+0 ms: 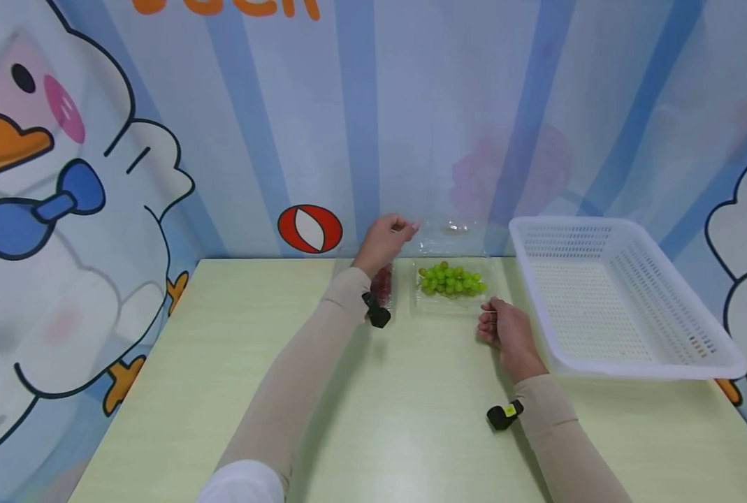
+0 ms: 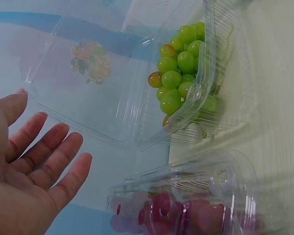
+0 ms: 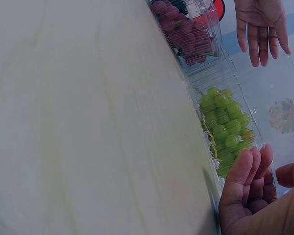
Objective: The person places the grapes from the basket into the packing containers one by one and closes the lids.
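Green grapes (image 1: pixel 451 279) lie in the base of a clear plastic clamshell box (image 2: pixel 149 139). Its hinged lid (image 1: pixel 451 239) stands raised at the back, with a fruit picture on it. My left hand (image 1: pixel 384 241) is at the lid's left corner, fingers spread and slightly bent; its thumb tip is close to that corner, and contact cannot be made out. By the box's front right corner is my right hand (image 1: pixel 505 332), fingers loosely curved, thumb apart from them. Red grapes (image 3: pixel 186 36) sit in a second clear box (image 2: pixel 206 171), left of the green ones, partly behind my left arm.
A white perforated plastic basket (image 1: pixel 637 367) stands on the right side of the pale table (image 1: pixel 209 349). Directly behind the table rises a wall (image 1: pixel 423 105) with blue stripes and cartoon ducks. Each wrist wears a small black camera (image 1: pixel 378 312).
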Action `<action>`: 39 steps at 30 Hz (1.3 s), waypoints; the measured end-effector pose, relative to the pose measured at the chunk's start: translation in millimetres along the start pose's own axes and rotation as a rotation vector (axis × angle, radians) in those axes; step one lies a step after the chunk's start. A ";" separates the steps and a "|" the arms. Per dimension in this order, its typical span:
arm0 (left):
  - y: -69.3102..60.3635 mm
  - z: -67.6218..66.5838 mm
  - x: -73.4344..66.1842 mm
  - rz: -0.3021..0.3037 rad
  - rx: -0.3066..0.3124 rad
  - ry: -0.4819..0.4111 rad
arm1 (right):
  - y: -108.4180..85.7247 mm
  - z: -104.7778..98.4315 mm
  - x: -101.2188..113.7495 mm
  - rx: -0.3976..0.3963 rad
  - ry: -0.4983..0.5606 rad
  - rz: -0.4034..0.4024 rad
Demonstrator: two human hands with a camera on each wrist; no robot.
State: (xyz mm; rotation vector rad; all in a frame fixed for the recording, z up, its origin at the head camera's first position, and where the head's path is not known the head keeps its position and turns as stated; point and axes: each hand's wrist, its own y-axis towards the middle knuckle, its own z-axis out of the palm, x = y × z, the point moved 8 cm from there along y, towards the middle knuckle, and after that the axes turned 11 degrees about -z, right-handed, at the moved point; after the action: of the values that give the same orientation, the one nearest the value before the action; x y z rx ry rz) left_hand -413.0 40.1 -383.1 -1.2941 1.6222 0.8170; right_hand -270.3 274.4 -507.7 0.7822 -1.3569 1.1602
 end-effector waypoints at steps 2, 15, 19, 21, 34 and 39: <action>-1.6 0.6 0.0 0.007 0.003 0.009 | 0.3 -0.2 -1.2 0.001 0.003 0.001; -11.8 1.2 0.1 0.028 0.007 0.085 | 0.1 0.9 1.0 0.016 0.010 0.000; -14.4 3.1 3.2 0.035 0.009 0.104 | -0.1 0.2 2.0 0.009 0.023 -0.001; -15.3 3.8 4.6 0.038 0.008 0.110 | 0.1 -0.4 1.9 0.002 0.030 -0.003; -18.7 7.3 10.6 0.075 0.035 0.161 | 0.7 -2.3 0.4 -0.006 0.017 -0.017; -20.2 9.1 14.3 0.066 0.040 0.198 | 1.4 -2.3 -0.5 -0.008 0.030 -0.023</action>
State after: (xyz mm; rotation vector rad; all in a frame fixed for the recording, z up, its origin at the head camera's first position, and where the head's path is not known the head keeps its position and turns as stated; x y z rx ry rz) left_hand -392.2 37.7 -399.3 -1.3334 1.8366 0.7103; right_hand -270.9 276.8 -508.7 0.7698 -1.3237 1.1441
